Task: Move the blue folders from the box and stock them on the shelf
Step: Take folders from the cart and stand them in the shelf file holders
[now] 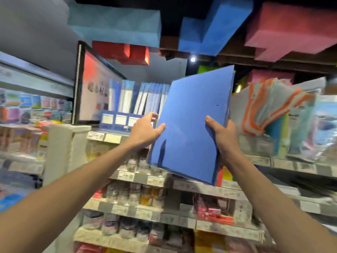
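Folders, a thin blue stack, are held up in mid-air in front of us. The stack is tilted, its top leaning right, and it sits just right of the far top shelf without resting on it. Two bare arms reach up to it from the near edge of the view.

We judge the task partly done. A row of blue-and-white folders already stands upright in a blue holder on that shelf, left of the stack and behind it. We cannot tell which of these were put there during this job. The stack in hand is out of the box but has yet to be slotted in. The box is not in view, so we cannot say how many remain.

The left grip pinches the stack's left edge, with the thumb flat on the front cover and the fingers curled behind, near the holder. The right grip is clenched round the right edge, thumb on the front cover and fingers wrapped out of sight behind. Both are grasping the folders; neither is released.

To the right, orange-trimmed pouches lean on the neighbouring shelf. Lower shelves carry small jars, too blurred to name further.
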The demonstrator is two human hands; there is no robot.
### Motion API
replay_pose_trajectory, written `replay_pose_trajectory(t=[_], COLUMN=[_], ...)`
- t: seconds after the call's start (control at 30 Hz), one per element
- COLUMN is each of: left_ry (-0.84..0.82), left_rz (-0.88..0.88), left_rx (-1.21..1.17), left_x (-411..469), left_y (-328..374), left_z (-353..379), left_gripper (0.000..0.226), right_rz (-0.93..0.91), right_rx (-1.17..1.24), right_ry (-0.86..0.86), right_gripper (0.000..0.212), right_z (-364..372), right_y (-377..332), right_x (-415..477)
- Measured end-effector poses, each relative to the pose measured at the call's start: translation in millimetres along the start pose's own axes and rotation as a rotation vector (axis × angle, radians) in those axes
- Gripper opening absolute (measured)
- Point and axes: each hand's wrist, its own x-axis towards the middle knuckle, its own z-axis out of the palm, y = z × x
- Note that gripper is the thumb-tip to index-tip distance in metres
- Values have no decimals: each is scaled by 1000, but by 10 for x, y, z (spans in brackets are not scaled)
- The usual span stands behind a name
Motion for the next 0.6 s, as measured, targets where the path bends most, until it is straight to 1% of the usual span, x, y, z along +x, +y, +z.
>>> replay_pose_trajectory(t=[0.07, 0.1, 0.17, 0.23, 0.33, 0.47, 0.53, 0.6], left_ry=[1, 10, 25, 44, 74, 115, 141, 148], left_rz=[72, 105, 162, 202, 239, 291, 334, 373], left_rx=[50, 72, 129, 178, 213, 212, 214, 229], left_x=[129, 226, 411, 604, 912, 1394, 1680, 1938], left_y=[114, 146, 161, 114, -34, -286, -439, -563], left_z=[205, 307, 476, 605, 786, 1059, 1197, 1300], left_gripper=[49, 48, 49, 50, 51, 49, 50, 51], right_rz=[-91, -127, -194, -240, -304, -362, -394, -385], right_rx=[-119, -170, -235, -258, -302, -320, -338, -324], right_ry=[88, 128, 202, 252, 334, 411, 434, 450], right_gripper=[42, 41, 31, 27, 32, 22, 19, 18], right_z=[-155, -231, -329, -396, -396, -281, -165, -42], right_y=[45, 48, 36, 70, 198, 392, 488, 561], right_x=[268, 399, 609, 831, 1169, 1627, 1909, 2188])
